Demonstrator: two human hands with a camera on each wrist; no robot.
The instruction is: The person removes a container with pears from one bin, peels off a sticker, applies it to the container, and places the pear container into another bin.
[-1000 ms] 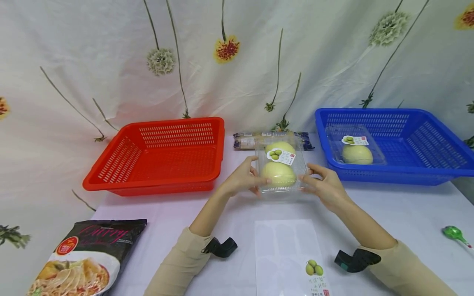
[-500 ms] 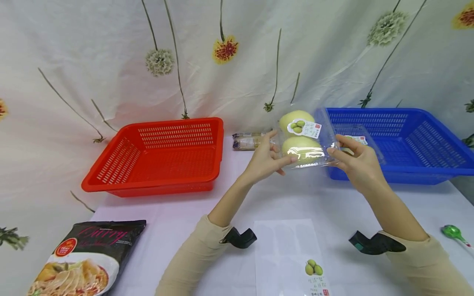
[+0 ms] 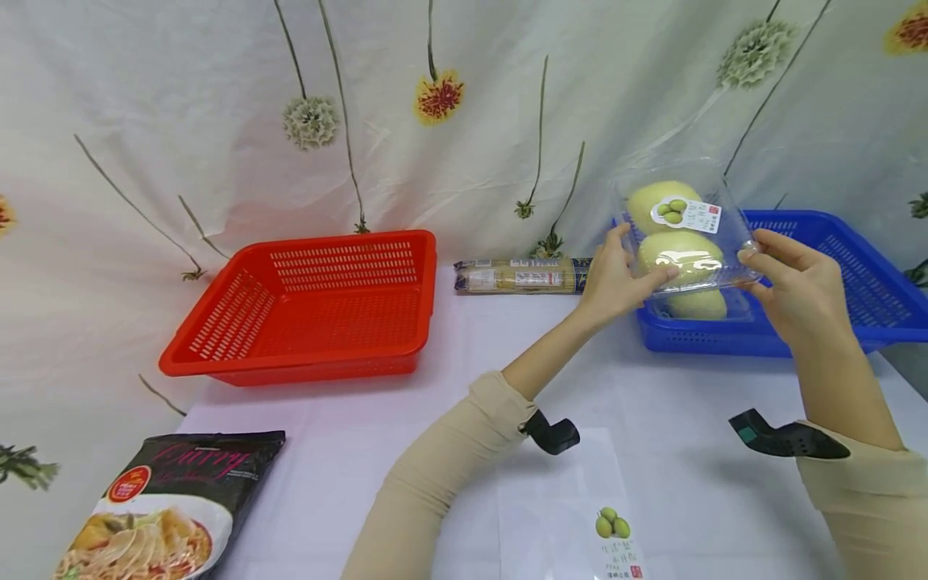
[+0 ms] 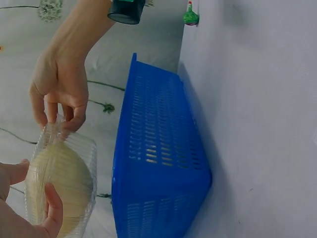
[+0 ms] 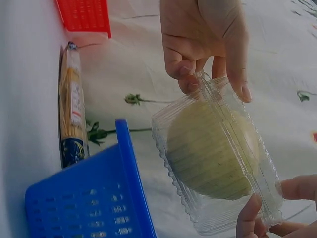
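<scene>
A clear plastic clamshell box with two pale yellow-green fruits, which look like pears, is held up over the left part of the blue basket. A white label with a fruit picture sits on its lid. My left hand grips the box's left side, thumb on top. At the opposite side my right hand pinches the edge between thumb and fingers. Below, a second clear box with a similar fruit lies in the basket, partly hidden. In the right wrist view the held box appears tilted, above the basket's rim.
A red basket stands to the left. Between the baskets lie packs of dry noodles. A sticker sheet lies at front centre, a black instant-noodle bag at front left. Far right is a small green-wrapped item, lollipop-shaped.
Both hands have carried the clamshell box of fruit up and to the right, from near the table's middle to over the blue basket. The noodle packs behind are uncovered again.
</scene>
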